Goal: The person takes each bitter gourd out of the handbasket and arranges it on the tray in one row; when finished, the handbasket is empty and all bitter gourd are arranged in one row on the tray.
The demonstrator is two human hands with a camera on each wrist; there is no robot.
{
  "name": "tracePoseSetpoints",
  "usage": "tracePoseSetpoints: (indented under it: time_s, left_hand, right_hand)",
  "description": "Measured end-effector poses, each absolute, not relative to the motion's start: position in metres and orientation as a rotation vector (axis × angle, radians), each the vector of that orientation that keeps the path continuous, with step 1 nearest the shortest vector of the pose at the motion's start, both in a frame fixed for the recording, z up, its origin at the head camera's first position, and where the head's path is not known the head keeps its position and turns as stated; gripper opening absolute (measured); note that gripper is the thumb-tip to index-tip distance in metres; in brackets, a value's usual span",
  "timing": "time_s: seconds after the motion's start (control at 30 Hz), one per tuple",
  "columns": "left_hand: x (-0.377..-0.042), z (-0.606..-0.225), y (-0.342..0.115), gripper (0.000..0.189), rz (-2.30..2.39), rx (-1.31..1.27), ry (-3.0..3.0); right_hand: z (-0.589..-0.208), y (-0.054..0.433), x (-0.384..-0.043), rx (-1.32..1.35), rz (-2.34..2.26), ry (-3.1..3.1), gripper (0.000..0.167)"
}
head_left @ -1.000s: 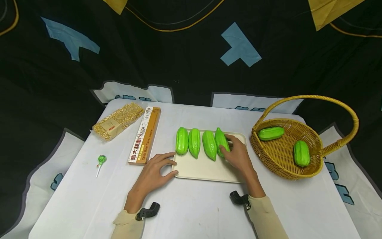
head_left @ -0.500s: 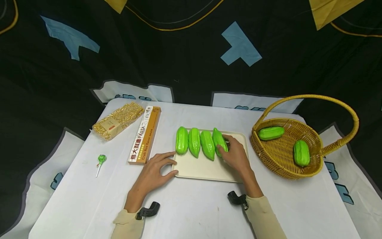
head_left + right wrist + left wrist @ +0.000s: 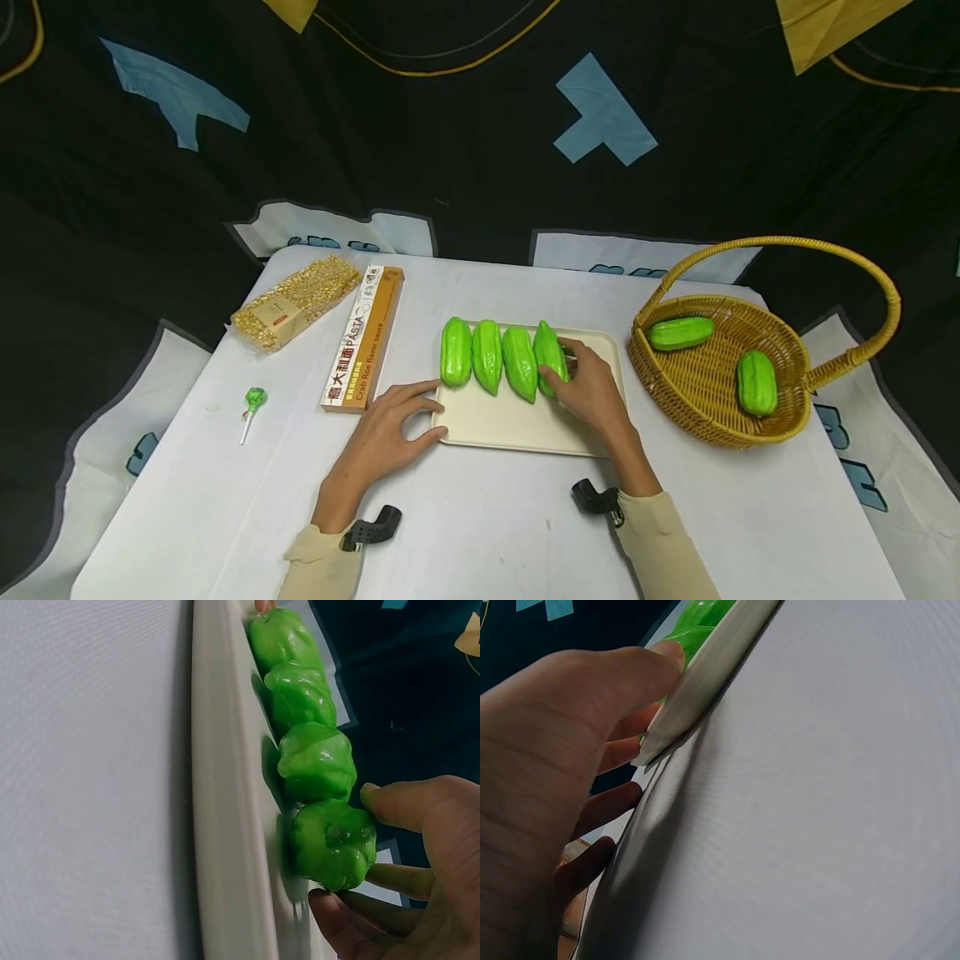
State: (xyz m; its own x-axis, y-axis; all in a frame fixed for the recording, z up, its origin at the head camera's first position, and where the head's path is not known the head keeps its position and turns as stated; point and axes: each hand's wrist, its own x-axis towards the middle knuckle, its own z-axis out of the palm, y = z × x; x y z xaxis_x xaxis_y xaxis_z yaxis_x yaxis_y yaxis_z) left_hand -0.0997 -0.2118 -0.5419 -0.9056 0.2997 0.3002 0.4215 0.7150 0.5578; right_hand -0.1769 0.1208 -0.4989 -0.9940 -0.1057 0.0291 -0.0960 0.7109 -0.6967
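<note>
Four glossy green ribbed vegetables lie side by side across the far half of a cream tray. My right hand holds the rightmost green ribbed vegetable between thumb and fingers. In the right wrist view, its thumb is at the upper side and the fingertips at the lower side of that vegetable. The neighbouring green vegetable lies right against it. My left hand rests at the tray's left edge with its fingers loosely spread. In the left wrist view, its thumb lies at the tray rim.
Right of the tray stands a wicker basket with a tall handle, holding two more green vegetables. To the left are a pasta box, a bag of yellow kernels and a green lollipop. A dark curtain hangs behind the white table.
My right hand has slid the rightmost vegetable left, and the one beside it has shifted left too, narrowing the gaps in the row. The left hand has stayed at the tray edge.
</note>
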Motion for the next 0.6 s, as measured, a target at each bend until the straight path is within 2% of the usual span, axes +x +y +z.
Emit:
tracePoseSetpoints:
  time_s: [0.6]
  left_hand:
    - [-0.0998, -0.5423, -0.2112, 0.031, -0.958, -0.565, -2.736]
  right_hand:
    - [-0.4924, 0.1300, -0.1743, -0.149, -1.205, 2.899, 0.071]
